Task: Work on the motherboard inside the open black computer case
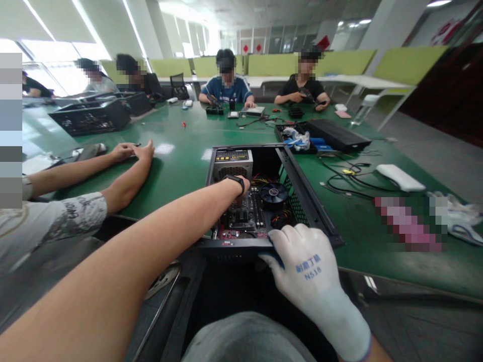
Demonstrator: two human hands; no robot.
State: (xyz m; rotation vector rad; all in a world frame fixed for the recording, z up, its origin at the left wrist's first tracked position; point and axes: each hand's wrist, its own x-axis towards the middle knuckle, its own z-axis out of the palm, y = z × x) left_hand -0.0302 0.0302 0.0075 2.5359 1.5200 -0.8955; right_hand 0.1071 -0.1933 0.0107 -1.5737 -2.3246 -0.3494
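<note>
An open black computer case [307, 198] lies on the green table in front of me. Inside it are a power supply [234, 162], a motherboard [243, 216] and a round black fan [274, 192]. My bare left hand [242, 187], with a black band on the wrist, reaches down into the case over the motherboard, below the power supply. Its fingers are mostly hidden, so what they touch cannot be made out. My right hand [304, 256], in a white glove with blue print, is closed over the case's near edge at the right corner.
At the left, a co-worker's forearms [90, 163] rest on the green table [181, 136]. Several people sit across it. Other black cases [94, 115] stand far left. To the right lie a tray with gloves [296, 138], black cables [339, 176] and a white box [400, 177].
</note>
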